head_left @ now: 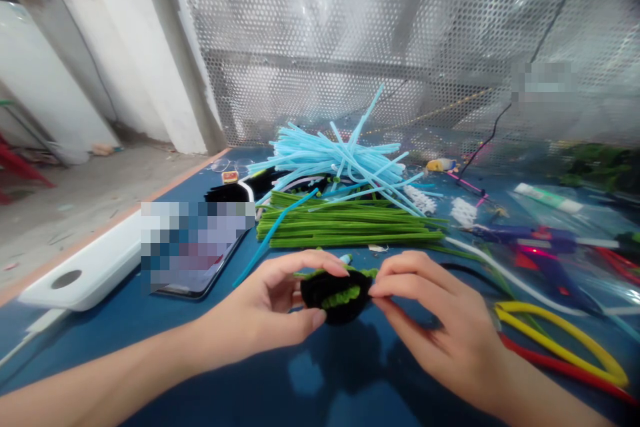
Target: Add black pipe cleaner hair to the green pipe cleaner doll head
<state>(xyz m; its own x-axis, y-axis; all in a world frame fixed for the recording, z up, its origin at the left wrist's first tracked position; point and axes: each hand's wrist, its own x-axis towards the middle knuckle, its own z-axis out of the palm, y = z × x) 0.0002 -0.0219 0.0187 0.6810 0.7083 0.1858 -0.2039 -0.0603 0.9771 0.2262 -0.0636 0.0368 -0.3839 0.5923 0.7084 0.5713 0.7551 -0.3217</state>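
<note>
A rounded black fuzzy pipe-cleaner piece (311,295) with a green crinkled strip across its middle is held above the table. My left hand (273,300) is closed around its left side, thumb below and index finger over the top. At the right edge, my right hand (435,307) pinches it between thumb and fingertips. A bit of green shows behind its upper rim. Just beyond my hands lies a bundle of green pipe cleaners (345,223), with a heap of light blue pipe cleaners (330,153) behind it.
To the left are a white power bank (95,260) with a cable and a phone (200,260). On the right lie a purple glue gun (540,247), a yellow pipe cleaner (565,340) and a red one (560,363). A perforated metal panel (350,33) stands behind the blue table.
</note>
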